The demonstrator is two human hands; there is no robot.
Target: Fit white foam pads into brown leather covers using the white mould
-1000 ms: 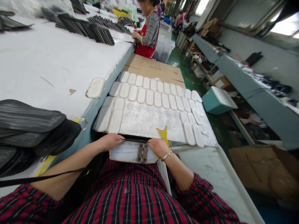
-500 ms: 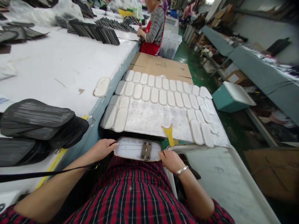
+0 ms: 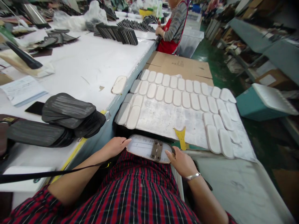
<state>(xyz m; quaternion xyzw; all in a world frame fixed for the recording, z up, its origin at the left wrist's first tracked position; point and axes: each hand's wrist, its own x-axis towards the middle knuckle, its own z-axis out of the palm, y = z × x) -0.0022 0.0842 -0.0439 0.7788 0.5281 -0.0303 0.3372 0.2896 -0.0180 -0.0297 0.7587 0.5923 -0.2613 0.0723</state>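
A white oval template [image 3: 144,147] with a dark rim and a metal hinge [image 3: 156,150] at its middle lies against my plaid shirt. My left hand [image 3: 114,147] grips its left end and my right hand [image 3: 181,161] grips its right end. Just beyond it a whitish board [image 3: 161,119] carries rows of white oval insole pieces [image 3: 177,96] along its far, left and right sides. A yellow scraper [image 3: 180,137] lies on the board's near edge, close to my right hand.
Stacks of black insoles [image 3: 67,113] sit on the white table [image 3: 77,65] at left, with one loose white piece [image 3: 119,84] near its edge. A person in a red apron [image 3: 173,31] works farther along. Cardboard [image 3: 179,65] lies beyond the board; a teal bin [image 3: 263,102] stands right.
The view has swung left and down. The hinged template stays in both hands, drawn slightly closer to my body, with my right hand lower on its right end.
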